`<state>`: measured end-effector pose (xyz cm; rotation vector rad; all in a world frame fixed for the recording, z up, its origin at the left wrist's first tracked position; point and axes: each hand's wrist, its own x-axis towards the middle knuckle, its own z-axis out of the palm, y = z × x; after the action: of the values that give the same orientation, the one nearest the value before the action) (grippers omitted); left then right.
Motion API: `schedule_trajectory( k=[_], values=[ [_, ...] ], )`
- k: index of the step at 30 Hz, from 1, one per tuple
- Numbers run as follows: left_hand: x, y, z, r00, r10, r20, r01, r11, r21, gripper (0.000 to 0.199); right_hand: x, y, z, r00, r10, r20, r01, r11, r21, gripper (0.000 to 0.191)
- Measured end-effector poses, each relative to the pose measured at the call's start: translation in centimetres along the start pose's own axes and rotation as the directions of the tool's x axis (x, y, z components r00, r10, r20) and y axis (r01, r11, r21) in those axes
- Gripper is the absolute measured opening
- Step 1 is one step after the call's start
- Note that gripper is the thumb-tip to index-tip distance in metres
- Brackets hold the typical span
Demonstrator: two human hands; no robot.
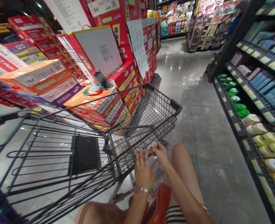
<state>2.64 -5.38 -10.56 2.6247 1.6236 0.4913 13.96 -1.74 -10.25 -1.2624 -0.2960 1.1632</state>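
A dark wire shopping cart [137, 141] spans the left and middle of the view, its basket showing only bare mesh. Against the near side of the basket rests my left hand [144, 171], fingers stretched out, with a silvery band on the wrist. Just right of it, my right hand [160, 154] has its fingers pinched on a small pale, crumpled thing [152, 145], perhaps a cloth or tissue, at the cart's lower wires. An orange-red item [159, 202] lies between my forearms, above my lap.
Stacked red and orange cartons [125, 74] stand beyond the cart, with a handwritten paper sheet [138, 46] on them. Along the right runs a dark shelf unit [242, 137] with boxes and round green, cream and yellow containers. Grey floor [198, 115] lies between.
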Motion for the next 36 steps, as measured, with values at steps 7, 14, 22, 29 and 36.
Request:
schedule_trajectory(
  k=[7,14,22,29,36],
  values=[
    [-0.2,0.3,-0.1,1.0,-0.002,-0.003,0.002,1.0,-0.011,0.074,0.0,1.6,-0.7,0.916,-0.394,0.076,0.38,0.791,-0.48,0.016],
    [-0.3,0.6,-0.2,1.0,-0.004,-0.012,0.004,1.0,-0.012,0.071,0.7,3.6,-2.3,0.891,-0.412,0.194,0.372,0.412,-0.832,0.038],
    [-0.3,0.3,-0.3,1.0,0.006,0.0,-0.006,1.0,0.004,0.072,0.2,3.1,-2.5,0.925,-0.277,0.26,0.277,0.025,-0.961,0.043],
    [-0.2,0.2,-0.4,1.0,-0.003,0.024,0.003,1.0,-0.005,0.073,-1.0,2.6,-3.1,0.941,-0.312,0.131,0.2,0.201,-0.959,0.039],
    [-0.3,0.5,-0.2,1.0,-0.016,0.017,0.017,1.0,-0.025,0.071,-0.6,4.0,-1.9,0.826,-0.52,0.216,0.468,0.42,-0.778,0.043]
  ],
)
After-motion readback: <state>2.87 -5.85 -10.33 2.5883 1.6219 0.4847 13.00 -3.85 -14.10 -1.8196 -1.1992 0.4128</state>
